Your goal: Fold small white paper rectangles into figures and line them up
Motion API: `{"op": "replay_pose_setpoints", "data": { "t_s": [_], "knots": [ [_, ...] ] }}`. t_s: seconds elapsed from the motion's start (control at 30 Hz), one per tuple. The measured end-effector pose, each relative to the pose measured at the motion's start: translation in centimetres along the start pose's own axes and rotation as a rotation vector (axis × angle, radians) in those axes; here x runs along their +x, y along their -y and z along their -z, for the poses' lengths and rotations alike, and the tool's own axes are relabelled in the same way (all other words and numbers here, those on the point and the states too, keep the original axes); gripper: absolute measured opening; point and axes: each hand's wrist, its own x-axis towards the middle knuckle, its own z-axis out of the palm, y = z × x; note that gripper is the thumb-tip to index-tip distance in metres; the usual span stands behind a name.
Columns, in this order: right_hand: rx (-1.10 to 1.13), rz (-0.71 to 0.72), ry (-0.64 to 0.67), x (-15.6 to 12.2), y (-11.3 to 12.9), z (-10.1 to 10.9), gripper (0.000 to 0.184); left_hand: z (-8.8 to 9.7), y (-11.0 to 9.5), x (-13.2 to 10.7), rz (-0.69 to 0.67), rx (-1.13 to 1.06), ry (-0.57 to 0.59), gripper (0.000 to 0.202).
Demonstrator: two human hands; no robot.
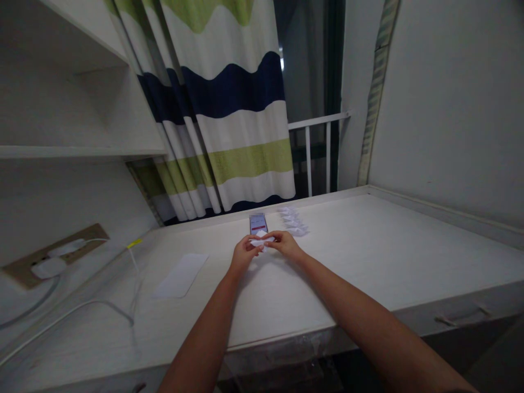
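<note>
Both hands meet over the middle of the white desk, pinching one small piece of folded white paper (262,235) between them. My left hand (244,252) grips its left side with thumb and fingers. On the opposite side, my right hand (287,245) has its fingertips closed on the paper. Just beyond the hands lies a phone (257,222) with its screen lit, its lower end partly hidden by the paper. Several folded white paper shapes (293,221) sit in a row to the right of the phone. A flat white sheet of paper (182,275) rests left of my hands.
A white desk (409,251) spans the view, with a drawer handle (462,316) at its right front. White cables (94,302) run from a wall socket (53,256) at left. Behind the desk hang a striped curtain (245,125) and a white railing (319,123).
</note>
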Motion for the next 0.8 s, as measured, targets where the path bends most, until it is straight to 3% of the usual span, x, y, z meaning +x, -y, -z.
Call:
{"op": "replay_pose_setpoints", "data": {
  "t_s": [0.47,0.8],
  "knots": [
    [-0.001,-0.022,-0.013,0.05,-0.22,0.34,0.033,0.12,0.09,0.11,-0.008,-0.058,-0.079,0.030],
    [-0.217,0.021,-0.019,0.16,0.01,0.46,0.026,0.21,0.27,0.32,-0.018,0.022,-0.085,0.030]
  ]
}}
